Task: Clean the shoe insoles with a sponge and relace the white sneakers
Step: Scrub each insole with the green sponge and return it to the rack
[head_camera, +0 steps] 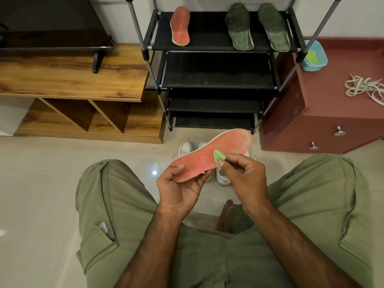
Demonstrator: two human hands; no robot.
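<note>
Two hands meet above our lap. Our left hand [180,185] grips the orange insole [209,154] by its narrow end from beneath, steadying it face up, so our right hand [244,175] can press a pinched green sponge [217,157] against its middle. Three insoles [239,28] lie on the rack [207,32], probably drying; the white sneakers [185,148] stand below.

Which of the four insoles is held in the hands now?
The orange insole gripped by the left hand, with the right hand pinching a green sponge against it. The other three lie on the rack's top shelf.
</note>
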